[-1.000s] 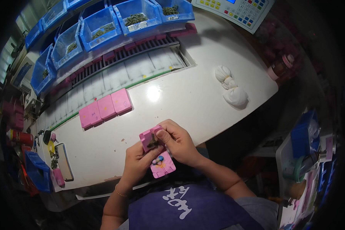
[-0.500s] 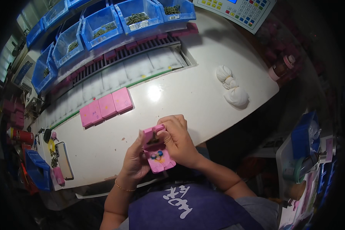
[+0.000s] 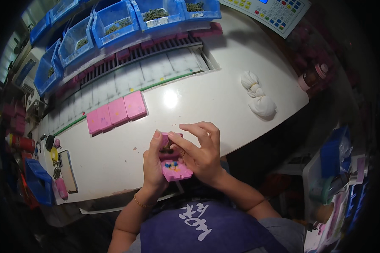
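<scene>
Above my lap, near the table's front edge, a two-part pink mould (image 3: 178,172) lies opened out. Its lower half carries blue and yellow spots in the hollow; a dark, brownish shape shows in the upper half. My left hand (image 3: 154,165) is closed around the mould's left side, thumb pointing up. My right hand (image 3: 206,155) lies against the right side, with one digit reaching across the upper half and other fingers stretched out and apart beyond it. Part of the upper half is hidden by that hand.
A row of pink blocks (image 3: 117,113) sits on the white table (image 3: 198,99) beside a slatted track (image 3: 160,64). Blue bins (image 3: 116,27) with small dark green pieces stand behind. A white tied cloth bundle (image 3: 261,106) lies right, a phone (image 3: 67,170) left.
My right hand's fingers have opened out from a curled grip on the upper half. The mould has shifted slightly up and tilted, with my left hand still around it.
</scene>
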`<state>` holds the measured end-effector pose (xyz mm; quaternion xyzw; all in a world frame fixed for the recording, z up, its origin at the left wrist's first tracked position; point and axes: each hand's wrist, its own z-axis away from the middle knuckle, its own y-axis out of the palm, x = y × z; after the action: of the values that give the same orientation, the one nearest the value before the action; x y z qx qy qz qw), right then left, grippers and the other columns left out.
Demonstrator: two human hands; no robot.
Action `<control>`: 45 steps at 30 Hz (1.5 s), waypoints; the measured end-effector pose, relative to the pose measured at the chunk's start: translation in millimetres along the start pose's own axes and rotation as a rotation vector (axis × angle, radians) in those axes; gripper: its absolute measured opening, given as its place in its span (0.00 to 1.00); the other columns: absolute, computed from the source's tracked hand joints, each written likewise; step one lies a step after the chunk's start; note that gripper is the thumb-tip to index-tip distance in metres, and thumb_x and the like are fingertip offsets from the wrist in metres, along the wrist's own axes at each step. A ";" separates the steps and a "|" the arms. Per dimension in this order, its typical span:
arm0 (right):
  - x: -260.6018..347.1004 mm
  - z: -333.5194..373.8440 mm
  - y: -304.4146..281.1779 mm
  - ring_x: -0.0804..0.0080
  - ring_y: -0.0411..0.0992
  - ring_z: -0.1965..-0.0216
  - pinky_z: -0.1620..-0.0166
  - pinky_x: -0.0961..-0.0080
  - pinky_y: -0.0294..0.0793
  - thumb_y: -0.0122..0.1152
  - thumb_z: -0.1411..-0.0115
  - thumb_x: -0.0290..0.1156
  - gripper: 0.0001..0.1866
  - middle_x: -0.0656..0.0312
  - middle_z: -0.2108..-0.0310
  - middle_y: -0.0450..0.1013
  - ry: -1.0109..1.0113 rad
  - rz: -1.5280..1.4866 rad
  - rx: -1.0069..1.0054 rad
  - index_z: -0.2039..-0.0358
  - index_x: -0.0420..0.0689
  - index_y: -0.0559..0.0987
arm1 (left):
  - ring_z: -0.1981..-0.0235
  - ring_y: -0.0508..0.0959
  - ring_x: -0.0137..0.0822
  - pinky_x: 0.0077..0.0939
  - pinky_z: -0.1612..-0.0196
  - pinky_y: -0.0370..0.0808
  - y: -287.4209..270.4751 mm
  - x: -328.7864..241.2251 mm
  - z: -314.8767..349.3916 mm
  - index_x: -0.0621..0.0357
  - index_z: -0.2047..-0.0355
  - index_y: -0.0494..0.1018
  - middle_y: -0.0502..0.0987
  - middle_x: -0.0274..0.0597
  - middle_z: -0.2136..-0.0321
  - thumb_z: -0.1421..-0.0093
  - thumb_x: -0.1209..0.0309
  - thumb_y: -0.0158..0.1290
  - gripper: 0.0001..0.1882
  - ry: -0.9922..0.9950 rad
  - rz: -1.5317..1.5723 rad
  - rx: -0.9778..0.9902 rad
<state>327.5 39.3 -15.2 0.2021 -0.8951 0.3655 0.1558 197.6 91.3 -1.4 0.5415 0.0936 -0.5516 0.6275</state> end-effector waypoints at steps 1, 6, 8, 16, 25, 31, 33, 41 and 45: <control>-0.4 0.6 -0.9 0.61 0.63 0.50 0.47 0.64 0.62 0.67 0.48 0.28 0.18 0.63 0.53 0.70 -0.002 -0.002 0.007 0.55 0.53 0.82 | 0.70 0.79 0.31 0.25 0.66 0.77 5.0 -1.3 0.8 0.67 0.59 0.75 0.78 0.45 0.68 0.30 0.46 0.41 0.31 -0.006 -0.013 -0.031; -1.0 0.3 -2.9 0.60 0.63 0.50 0.48 0.64 0.65 0.66 0.49 0.25 0.13 0.61 0.52 0.70 0.166 -0.332 0.025 0.61 0.49 0.83 | 0.73 0.78 0.30 0.24 0.69 0.76 8.6 -3.1 2.3 0.66 0.62 0.75 0.77 0.43 0.71 0.30 0.46 0.41 0.30 -0.019 -0.034 -0.066; -3.8 -0.3 -4.5 0.60 0.62 0.48 0.47 0.65 0.65 0.67 0.49 0.23 0.12 0.59 0.51 0.69 0.217 -0.423 0.090 0.62 0.49 0.82 | 0.66 0.80 0.30 0.23 0.62 0.79 -5.3 -0.7 0.1 0.62 0.59 0.73 0.78 0.43 0.66 0.29 0.47 0.40 0.27 -0.063 -0.068 0.064; -4.9 -24.4 -25.2 0.56 0.58 0.43 0.40 0.60 0.58 0.69 0.46 0.30 0.08 0.54 0.49 0.69 0.264 -0.515 0.360 0.67 0.45 0.79 | 0.66 0.80 0.32 0.27 0.59 0.78 -1.8 1.0 0.6 0.68 0.61 0.74 0.79 0.48 0.65 0.28 0.50 0.38 0.29 0.010 -0.193 -0.026; -5.0 -33.7 -33.2 0.54 0.59 0.41 0.39 0.59 0.59 0.69 0.49 0.27 0.07 0.57 0.47 0.69 0.148 -0.309 0.487 0.69 0.44 0.79 | 0.74 0.80 0.31 0.24 0.69 0.77 -0.4 3.9 0.8 0.69 0.69 0.76 0.79 0.48 0.74 0.28 0.53 0.38 0.29 0.061 -0.301 -0.035; -12.1 -26.6 -24.3 0.51 0.59 0.41 0.39 0.57 0.57 0.67 0.47 0.26 0.06 0.57 0.47 0.69 0.127 -0.401 0.491 0.69 0.43 0.78 | 0.77 0.80 0.31 0.22 0.72 0.77 -5.5 9.7 -3.5 0.66 0.71 0.75 0.78 0.47 0.77 0.27 0.54 0.36 0.29 0.094 -0.353 -0.027; -13.1 -25.8 -23.4 0.52 0.59 0.41 0.38 0.58 0.57 0.66 0.47 0.26 0.06 0.57 0.47 0.69 0.148 -0.436 0.504 0.69 0.43 0.78 | 0.77 0.80 0.30 0.22 0.72 0.77 -6.4 9.2 -3.6 0.66 0.71 0.75 0.79 0.46 0.77 0.27 0.55 0.35 0.29 0.086 -0.375 -0.009; -16.0 -24.0 -25.4 0.54 0.59 0.40 0.38 0.59 0.55 0.66 0.47 0.26 0.06 0.58 0.47 0.69 0.136 -0.455 0.522 0.69 0.44 0.78 | 0.78 0.80 0.28 0.20 0.74 0.77 -5.4 8.7 -3.3 0.64 0.71 0.74 0.78 0.44 0.77 0.27 0.55 0.35 0.27 0.022 -0.348 0.005; -16.6 -21.9 -25.5 0.54 0.59 0.40 0.38 0.58 0.56 0.66 0.47 0.26 0.06 0.58 0.46 0.69 0.131 -0.468 0.514 0.69 0.44 0.78 | 0.78 0.80 0.28 0.20 0.74 0.77 -9.6 14.3 -5.6 0.64 0.71 0.74 0.78 0.44 0.78 0.27 0.55 0.35 0.27 0.047 -0.386 0.005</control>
<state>357.0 42.6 7.7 0.4103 -0.6914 0.5457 0.2364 198.0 89.2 -19.3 0.5278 0.2090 -0.6490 0.5065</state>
